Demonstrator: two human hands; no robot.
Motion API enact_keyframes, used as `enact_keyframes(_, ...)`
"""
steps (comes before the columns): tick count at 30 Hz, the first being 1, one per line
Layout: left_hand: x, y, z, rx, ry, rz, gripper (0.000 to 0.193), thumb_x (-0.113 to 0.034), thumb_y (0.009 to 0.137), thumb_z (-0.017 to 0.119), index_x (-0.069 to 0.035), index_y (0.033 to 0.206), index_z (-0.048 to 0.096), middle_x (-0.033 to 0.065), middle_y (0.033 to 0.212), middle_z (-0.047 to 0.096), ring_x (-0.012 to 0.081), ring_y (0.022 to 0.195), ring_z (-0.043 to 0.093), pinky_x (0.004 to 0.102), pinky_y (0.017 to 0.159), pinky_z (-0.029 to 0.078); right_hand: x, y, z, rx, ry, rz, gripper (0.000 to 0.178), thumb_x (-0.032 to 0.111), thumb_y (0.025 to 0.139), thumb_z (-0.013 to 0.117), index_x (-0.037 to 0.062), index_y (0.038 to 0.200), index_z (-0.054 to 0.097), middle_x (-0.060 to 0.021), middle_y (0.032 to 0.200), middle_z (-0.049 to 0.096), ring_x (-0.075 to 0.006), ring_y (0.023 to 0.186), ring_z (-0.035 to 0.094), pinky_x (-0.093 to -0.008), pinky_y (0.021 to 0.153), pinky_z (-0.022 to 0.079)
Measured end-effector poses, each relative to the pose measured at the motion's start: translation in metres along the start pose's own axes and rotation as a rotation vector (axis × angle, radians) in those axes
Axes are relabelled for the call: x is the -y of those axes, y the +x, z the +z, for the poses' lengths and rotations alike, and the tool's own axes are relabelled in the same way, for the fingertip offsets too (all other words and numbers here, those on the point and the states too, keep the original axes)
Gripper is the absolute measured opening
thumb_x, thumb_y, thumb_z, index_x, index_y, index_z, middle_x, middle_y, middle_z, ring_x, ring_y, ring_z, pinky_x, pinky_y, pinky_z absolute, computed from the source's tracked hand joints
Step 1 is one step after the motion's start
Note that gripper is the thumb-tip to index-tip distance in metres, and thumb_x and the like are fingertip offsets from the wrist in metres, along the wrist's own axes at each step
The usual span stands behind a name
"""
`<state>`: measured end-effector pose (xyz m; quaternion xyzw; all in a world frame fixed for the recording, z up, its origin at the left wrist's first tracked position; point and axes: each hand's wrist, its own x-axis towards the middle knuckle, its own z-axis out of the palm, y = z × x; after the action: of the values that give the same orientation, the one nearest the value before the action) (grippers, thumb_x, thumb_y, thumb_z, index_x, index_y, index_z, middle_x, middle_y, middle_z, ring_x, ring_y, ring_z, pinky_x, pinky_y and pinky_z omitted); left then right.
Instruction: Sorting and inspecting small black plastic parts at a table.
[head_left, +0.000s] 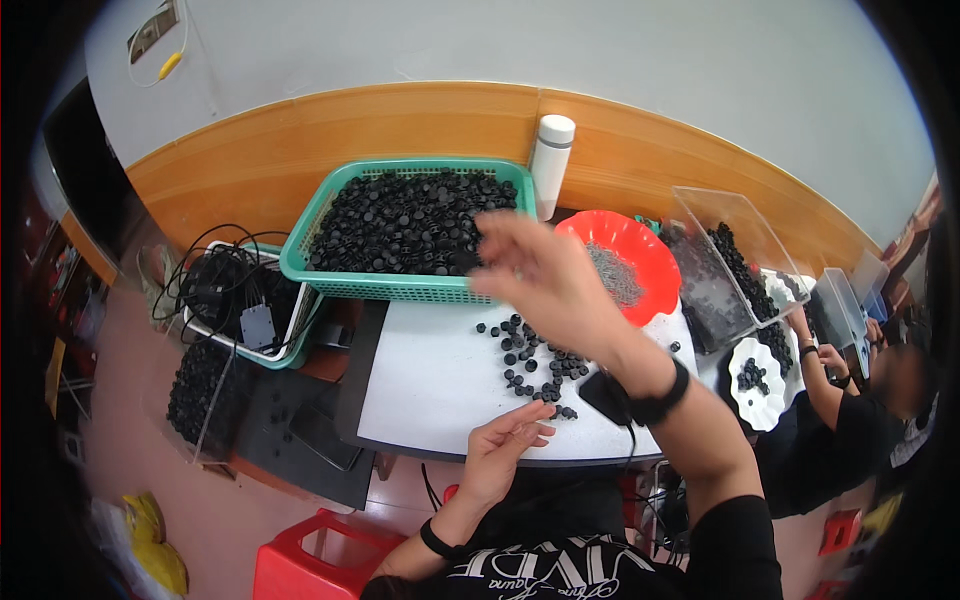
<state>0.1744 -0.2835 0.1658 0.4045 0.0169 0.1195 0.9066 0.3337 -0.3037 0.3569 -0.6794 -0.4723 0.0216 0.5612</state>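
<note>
My right hand (530, 268) is raised over the right end of a green plastic basket (400, 288) heaped with small black round plastic parts (410, 215). Its thumb and fingers are apart, with nothing visible between them. At the table's front edge, my left hand (505, 437) has its fingers bent together; anything between the fingertips is too small or hidden to make out. Just beyond those fingertips lie several loose black parts (530, 360), scattered over the white tabletop (420, 370). A dark phone-like device (605, 400) with a cable lies partly beneath my right forearm.
Behind the basket's right corner stands a white bottle (553, 165). A red scalloped dish (655, 265) holds small grey pins. Further right are a clear bin (740, 260), a white scalloped dish (760, 405) and a co-worker (850, 420). Left sits a cable-filled tray (235, 340); a red stool (300, 560) stands below.
</note>
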Motion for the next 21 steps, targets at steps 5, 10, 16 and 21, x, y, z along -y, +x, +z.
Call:
enact_keyframes(5, -0.01, -0.007, -0.013, -0.098, 0.112, -0.003, 0.031, -0.005, 0.099, 0.062, 0.002, 0.129, 0.064, 0.016, 0.124, 0.069, 0.0198, 0.101, 0.069, 0.0293, 0.085, 0.054, -0.027, 0.001, -0.018, 0.144, -0.22, 0.008, 0.016, 0.006, 0.082, 0.071, -0.0034, 0.094, 0.068, -0.0177, 0.084, 0.066, -0.0295, 0.075, 0.066, -0.0383, 0.068, 0.052)
enact_keyframes(10, -0.014, -0.006, -0.017, -0.079, 0.097, -0.027, 0.026, -0.006, 0.099, 0.061, 0.003, 0.123, 0.066, 0.0141, 0.116, 0.071, 0.0187, 0.098, 0.069, 0.0289, 0.084, 0.053, -0.09, -0.091, -0.045, 0.385, -0.498, 0.045, 0.011, 0.001, 0.077, 0.069, 0.0005, 0.088, 0.07, -0.0161, 0.082, 0.064, -0.0387, 0.08, 0.064, -0.0456, 0.072, 0.051)
enact_keyframes(16, -0.017, -0.005, -0.019, -0.074, 0.118, -0.028, 0.023, -0.006, 0.1, 0.061, 0.002, 0.12, 0.068, 0.0135, 0.111, 0.072, 0.0188, 0.096, 0.069, 0.0288, 0.082, 0.053, -0.1, -0.102, -0.02, 0.438, -0.781, 0.206, 0.01, 0.007, 0.076, 0.074, -0.0003, 0.082, 0.069, -0.0172, 0.088, 0.064, -0.0383, 0.082, 0.067, -0.0468, 0.072, 0.053)
enact_keyframes(21, -0.015, -0.005, -0.015, -0.107, 0.104, -0.01, 0.022, -0.006, 0.099, 0.062, 0.003, 0.118, 0.068, 0.0143, 0.11, 0.073, 0.0189, 0.093, 0.07, 0.0285, 0.081, 0.053, -0.101, -0.101, -0.009, 0.518, -0.91, 0.25, 0.008, 0.003, 0.074, 0.071, -0.0016, 0.081, 0.068, -0.0203, 0.089, 0.064, -0.0403, 0.085, 0.068, -0.0472, 0.074, 0.055)
